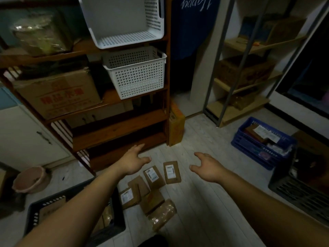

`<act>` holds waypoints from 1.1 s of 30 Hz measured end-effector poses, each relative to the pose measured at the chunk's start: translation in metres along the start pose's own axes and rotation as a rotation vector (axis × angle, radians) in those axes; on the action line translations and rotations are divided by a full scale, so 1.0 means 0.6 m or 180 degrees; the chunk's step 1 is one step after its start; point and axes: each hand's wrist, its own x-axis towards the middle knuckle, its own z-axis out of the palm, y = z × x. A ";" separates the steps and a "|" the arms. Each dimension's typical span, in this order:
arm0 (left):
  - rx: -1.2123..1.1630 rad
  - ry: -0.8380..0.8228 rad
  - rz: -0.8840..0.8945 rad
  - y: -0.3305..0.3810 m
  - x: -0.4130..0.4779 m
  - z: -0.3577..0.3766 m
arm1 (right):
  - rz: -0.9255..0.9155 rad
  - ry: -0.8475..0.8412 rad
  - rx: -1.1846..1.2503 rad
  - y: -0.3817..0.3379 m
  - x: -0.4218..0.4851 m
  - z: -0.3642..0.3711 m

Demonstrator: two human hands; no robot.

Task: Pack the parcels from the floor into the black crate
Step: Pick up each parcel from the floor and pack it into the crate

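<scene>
Both hands hang over the floor (204, 202), empty. The left hand (132, 161) and right hand (208, 168) have fingers spread and loose, gripping nothing. Brown parcels (154, 177) lie overlapped on the floor between the forearms. One labelled parcel (171, 172) lies flat just beside the pile, at its far right. The black crate (33, 216) sits near left, under the left forearm, with some parcels already inside.

Judgement: take the free labelled parcel first. Flat mailers offer little grip, so lift by an edge, carry left and lay it flat to save room.

Six parcels (172, 172) on floor, two white baskets (137, 75); one blue crate (249, 147), two hands (133, 162)
</scene>
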 end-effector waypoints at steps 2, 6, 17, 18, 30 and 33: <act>-0.0082 -0.0074 -0.0034 0.009 0.053 0.000 | 0.0099 0.0047 -0.0003 0.004 0.034 -0.015; -0.0219 -0.0340 -0.0091 0.030 0.144 0.008 | 0.0302 0.0010 -0.0063 0.021 0.097 -0.057; -0.0661 0.0003 -0.0708 0.034 0.263 0.039 | -0.0126 -0.0693 -0.0219 0.056 0.329 -0.103; -0.0732 0.0118 -0.0821 0.038 0.272 0.048 | -0.0195 -0.0810 -0.0276 0.062 0.355 -0.106; -0.0886 -0.0039 -0.1412 -0.007 0.448 0.252 | -0.0142 -0.1584 -0.0524 0.217 0.628 -0.020; -0.0785 -0.0197 -0.1434 -0.082 0.531 0.342 | -0.0127 -0.1638 -0.0478 0.261 0.703 0.077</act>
